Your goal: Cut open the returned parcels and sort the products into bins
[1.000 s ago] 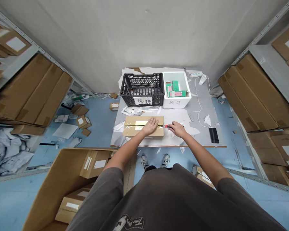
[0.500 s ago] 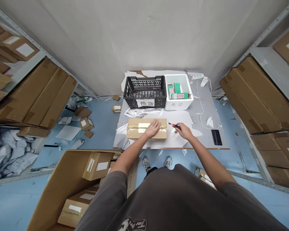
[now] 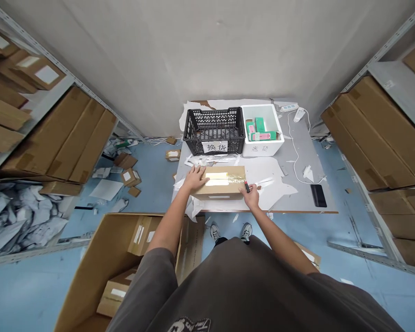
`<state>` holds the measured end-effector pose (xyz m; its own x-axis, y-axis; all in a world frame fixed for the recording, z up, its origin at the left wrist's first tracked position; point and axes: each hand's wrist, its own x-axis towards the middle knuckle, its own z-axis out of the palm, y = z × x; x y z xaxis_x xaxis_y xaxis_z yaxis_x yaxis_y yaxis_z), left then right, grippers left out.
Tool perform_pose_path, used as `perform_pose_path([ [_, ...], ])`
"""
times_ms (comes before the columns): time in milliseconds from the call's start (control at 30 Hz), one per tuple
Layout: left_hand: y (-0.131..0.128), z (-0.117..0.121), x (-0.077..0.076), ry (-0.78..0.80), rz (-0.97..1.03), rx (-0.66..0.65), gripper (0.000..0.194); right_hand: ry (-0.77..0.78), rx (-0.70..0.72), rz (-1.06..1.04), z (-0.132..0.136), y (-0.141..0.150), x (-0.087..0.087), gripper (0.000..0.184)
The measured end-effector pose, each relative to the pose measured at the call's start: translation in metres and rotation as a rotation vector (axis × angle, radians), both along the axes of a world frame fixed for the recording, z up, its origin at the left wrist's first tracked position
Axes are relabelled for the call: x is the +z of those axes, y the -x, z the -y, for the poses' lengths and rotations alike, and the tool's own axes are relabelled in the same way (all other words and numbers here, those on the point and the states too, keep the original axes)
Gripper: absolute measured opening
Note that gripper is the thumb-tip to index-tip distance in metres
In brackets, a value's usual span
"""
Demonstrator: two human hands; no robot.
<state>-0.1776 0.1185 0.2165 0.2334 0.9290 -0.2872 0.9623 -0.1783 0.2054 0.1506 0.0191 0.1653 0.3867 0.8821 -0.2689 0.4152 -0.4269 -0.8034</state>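
A brown cardboard box (image 3: 214, 189) with clear tape and a white label on top lies near the front edge of the table. My left hand (image 3: 194, 179) rests against its left end, fingers spread over the edge and touching the top. At the box's right end, my right hand (image 3: 251, 196) is closed around a red and black utility knife (image 3: 247, 186). The knife is upright beside the corner, and its blade cannot be made out. Part of the right hand's fingers touches or lies close to the box's end; I cannot tell which.
Behind the box stand a black plastic crate (image 3: 214, 133) and a white foam box (image 3: 263, 150) holding green and pink cartons (image 3: 263, 135). A phone (image 3: 318, 195) and a white cable (image 3: 290, 147) lie on the right of the table (image 3: 307, 161). A large open carton (image 3: 86, 276) stands lower left.
My left hand has slid from the box's top right to its left end. My right hand, knife held upright, has come in to the right end. The box has shifted slightly.
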Motion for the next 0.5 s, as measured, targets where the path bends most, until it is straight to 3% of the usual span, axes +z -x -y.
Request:
perform_pose_path([
  [100,0.005,0.022,-0.005,-0.047,-0.016,0.099,0.081,0.034,0.003,0.048,-0.028,-0.003,0.000,0.049],
  [300,-0.046,0.069,-0.015,-0.169,-0.064,0.406,0.073,0.072,-0.029,0.075,-0.101,0.007,0.006,0.036],
  [400,-0.065,0.083,-0.015,-0.138,-0.040,0.422,0.072,0.061,-0.033,0.072,-0.134,0.012,0.012,0.033],
  [500,-0.066,0.088,-0.011,-0.076,0.000,0.402,0.074,0.044,-0.038,0.071,-0.145,0.014,0.021,0.032],
])
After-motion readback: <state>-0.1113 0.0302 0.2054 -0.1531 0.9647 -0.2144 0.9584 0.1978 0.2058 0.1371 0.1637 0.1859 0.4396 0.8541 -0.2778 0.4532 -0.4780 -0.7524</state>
